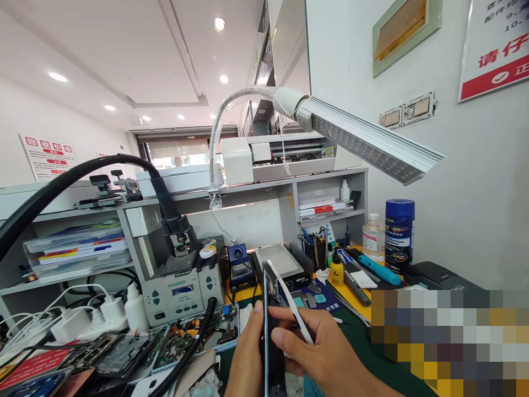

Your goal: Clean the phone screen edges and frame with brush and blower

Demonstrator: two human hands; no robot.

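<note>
A phone (pixel 276 370) stands nearly edge-on in front of me, upright, with a pale thin frame and a dark inner side. My left hand (pixel 248 353) is closed round its left edge. On the other side, my right hand (pixel 326 347) has its fingers bent, with the thumb and a finger near the phone's dark face. A slim white curved tool (pixel 292 302) passes between the right fingers and reaches up toward the phone's top; its exact kind is unclear. Below the hands lies a green work mat (pixel 351 353), partly hidden.
A soldering station (pixel 182 298), a tray of circuit parts (pixel 177 347) and a black hose (pixel 198 331) are left. A flat heating plate (pixel 276 259) stands behind. To the right are a yellow bottle (pixel 336 273) and a blue can (pixel 399 234). A lamp (pixel 367 132) hangs above.
</note>
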